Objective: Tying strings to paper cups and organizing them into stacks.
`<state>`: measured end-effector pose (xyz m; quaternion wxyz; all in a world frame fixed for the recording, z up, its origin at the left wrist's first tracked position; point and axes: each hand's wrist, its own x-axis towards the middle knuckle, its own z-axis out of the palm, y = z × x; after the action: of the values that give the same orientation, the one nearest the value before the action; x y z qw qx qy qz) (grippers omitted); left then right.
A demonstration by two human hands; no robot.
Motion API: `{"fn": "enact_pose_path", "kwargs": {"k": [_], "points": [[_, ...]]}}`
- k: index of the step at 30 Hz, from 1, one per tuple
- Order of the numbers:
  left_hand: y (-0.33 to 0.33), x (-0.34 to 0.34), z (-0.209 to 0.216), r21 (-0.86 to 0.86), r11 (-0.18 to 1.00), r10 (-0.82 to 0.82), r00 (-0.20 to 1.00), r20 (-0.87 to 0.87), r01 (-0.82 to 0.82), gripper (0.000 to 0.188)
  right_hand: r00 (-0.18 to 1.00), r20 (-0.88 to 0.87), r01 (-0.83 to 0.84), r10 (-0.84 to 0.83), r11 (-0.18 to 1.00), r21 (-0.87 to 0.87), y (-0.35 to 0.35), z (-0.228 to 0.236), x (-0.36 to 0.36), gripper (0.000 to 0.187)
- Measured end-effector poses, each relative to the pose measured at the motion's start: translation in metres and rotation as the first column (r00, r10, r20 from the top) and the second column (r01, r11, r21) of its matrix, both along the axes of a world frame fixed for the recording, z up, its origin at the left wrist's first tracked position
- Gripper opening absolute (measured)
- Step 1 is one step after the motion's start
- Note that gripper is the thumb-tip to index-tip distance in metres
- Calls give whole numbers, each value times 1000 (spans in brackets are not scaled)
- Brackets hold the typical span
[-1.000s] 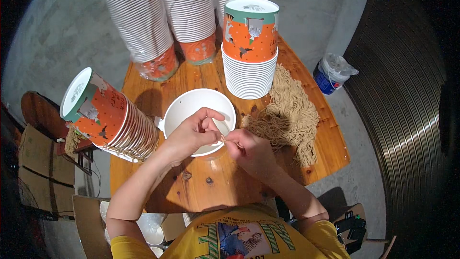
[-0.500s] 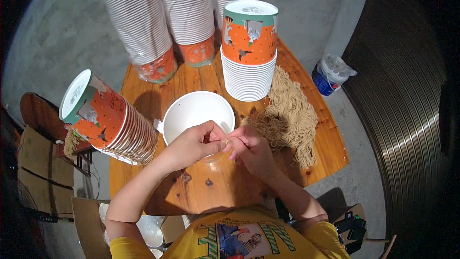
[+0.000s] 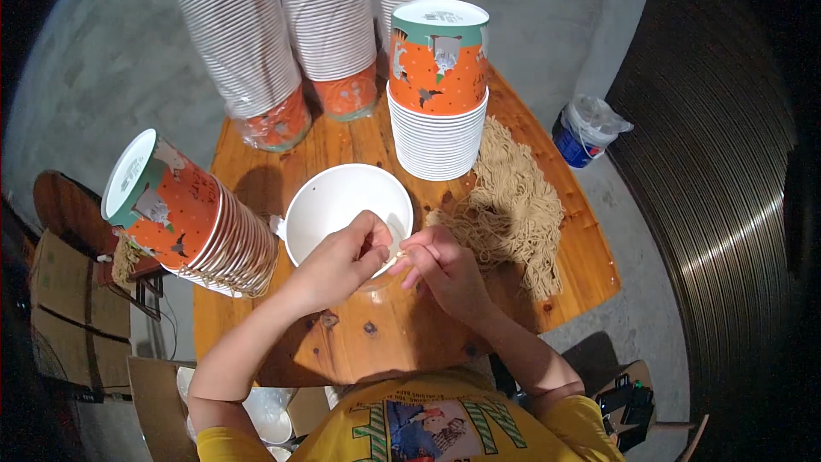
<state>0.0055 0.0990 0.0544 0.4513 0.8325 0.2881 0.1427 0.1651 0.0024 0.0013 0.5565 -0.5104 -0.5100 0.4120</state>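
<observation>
A white paper bucket (image 3: 338,201) stands mouth-up on the table, with a small hole near its rim. Over its near right edge, my left hand (image 3: 342,263) and my right hand (image 3: 445,274) almost meet. Between their fingertips runs a short piece of beige cord (image 3: 396,256). My right thumb and fingers pinch it; the left thumb and forefinger are closed at its other side, and their hold is partly hidden. A heap of beige cords (image 3: 513,205) lies to the right of my right hand.
Left of the bucket leans a stack of orange buckets (image 3: 184,205) with cords strung along the rims. An upturned orange bucket stack (image 3: 440,90) stands behind. Plastic-wrapped stacks (image 3: 244,43) line the wooden table's (image 3: 359,351) far edge. A blue pail (image 3: 586,133) is on the floor.
My hands have drawn slightly apart, the left moving a little left, and more cord shows between the fingertips. The whole view has shifted slightly.
</observation>
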Motion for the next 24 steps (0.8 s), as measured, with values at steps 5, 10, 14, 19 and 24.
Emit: {"fn": "enact_pose_path", "kwargs": {"k": [5,10,14,19,24], "points": [[0,0,2,26,999,-45,998,-50,47,13,999,38,0,-1,999,39,1,-1,0,23],[-1,1,1,102,995,16,1000,-6,-15,11,999,47,21,-23,999,41,0,-5,-1,22],[-1,2,2,81,997,18,1000,-13,-17,11,1000,-6,15,-15,999,-36,-3,-2,0,22],[0,1,0,90,996,18,1000,-16,-16,11,992,-125,-6,-4,997,-80,-4,-4,0,22],[0,2,1,84,996,1,1000,-5,0,11,996,-85,-38,35,999,-39,-4,-13,1,17]]}}
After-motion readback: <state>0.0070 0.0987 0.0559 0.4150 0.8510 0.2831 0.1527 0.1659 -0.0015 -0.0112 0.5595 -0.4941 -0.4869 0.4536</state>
